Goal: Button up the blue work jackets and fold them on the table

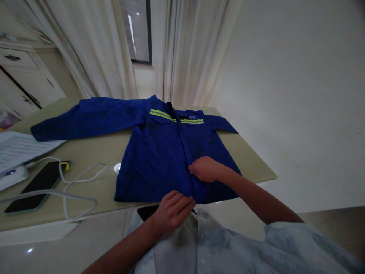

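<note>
A blue work jacket (159, 160) with yellow-green reflective stripes lies front up on the table, its collar at the far side. One sleeve stretches out to the left; the other reaches toward the wall on the right. My left hand (175, 209) is at the bottom hem, its fingers closed on the lower end of the front placket. Farther up the same front edge, my right hand (205, 168) pinches the placket fabric between thumb and fingers. The fingertips of both hands are partly hidden by the cloth and the hands themselves.
On the left of the table (97, 152) lie a phone (38, 186), a white cable (67, 196), a white device (14, 176) and printed papers (25, 148). Curtains (188, 53) hang behind the table, and a wall (299, 95) stands on the right.
</note>
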### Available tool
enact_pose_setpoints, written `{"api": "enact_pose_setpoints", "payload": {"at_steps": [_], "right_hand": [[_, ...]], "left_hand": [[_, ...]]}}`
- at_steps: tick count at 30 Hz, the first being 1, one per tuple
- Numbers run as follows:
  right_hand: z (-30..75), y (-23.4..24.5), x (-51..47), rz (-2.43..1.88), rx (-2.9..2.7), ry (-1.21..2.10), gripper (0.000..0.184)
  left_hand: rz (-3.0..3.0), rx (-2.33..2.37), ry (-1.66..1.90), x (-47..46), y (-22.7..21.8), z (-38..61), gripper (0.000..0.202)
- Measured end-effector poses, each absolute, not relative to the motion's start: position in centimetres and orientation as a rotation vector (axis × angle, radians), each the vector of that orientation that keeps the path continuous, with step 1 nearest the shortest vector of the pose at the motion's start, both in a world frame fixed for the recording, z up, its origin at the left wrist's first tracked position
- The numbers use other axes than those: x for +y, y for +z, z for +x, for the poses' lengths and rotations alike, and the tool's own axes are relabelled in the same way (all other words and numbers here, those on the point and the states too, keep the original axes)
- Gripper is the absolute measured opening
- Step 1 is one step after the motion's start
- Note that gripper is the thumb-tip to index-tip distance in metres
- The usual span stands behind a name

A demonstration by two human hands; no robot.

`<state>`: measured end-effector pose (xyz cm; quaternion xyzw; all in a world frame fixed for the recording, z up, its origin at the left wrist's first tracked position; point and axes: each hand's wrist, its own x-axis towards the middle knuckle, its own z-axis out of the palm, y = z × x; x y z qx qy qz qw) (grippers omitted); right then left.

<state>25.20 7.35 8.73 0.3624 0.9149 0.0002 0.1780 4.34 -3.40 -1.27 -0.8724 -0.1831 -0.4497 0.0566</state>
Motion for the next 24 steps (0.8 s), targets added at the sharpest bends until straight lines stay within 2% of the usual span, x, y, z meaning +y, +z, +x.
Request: {"api": "enact_pose_setpoints", "payload": {"at_steps": [5,9,13,20,22,24], "right_hand": [[24.8,8.5,13.8,1.136,2.484,-0.022,0.025],[23.9,8.5,20.8,1.289,2.398,-0.032,0.023],[22.6,8.7,27.3,1.445,2.368,-0.027,0.021],[21.6,7.4,33.3,1.777,2.405,0.108,0.032],[21.5,6.3,33.4,1.856,2.435,0.096,0.035],[21.8,5.2,33.0,1.925,2.47,0.079,0.038]], "left_hand": [[-2.709,-0.585,-1.252,-4.0,-1.1,4.4,0.013],[-2.704,-0.642,-1.259,-4.2,-0.7,4.6,0.009],[-2.708,-0.696,-1.262,-4.4,-0.4,5.1,0.013],[-2.904,-0.68,-1.165,-4.2,-0.8,5.1,0.003],[-3.082,-0.924,-1.239,-2.2,-0.4,3.8,0.017],[-3.142,-1.426,-1.49,1.7,0.5,1.4,0.035]]}}
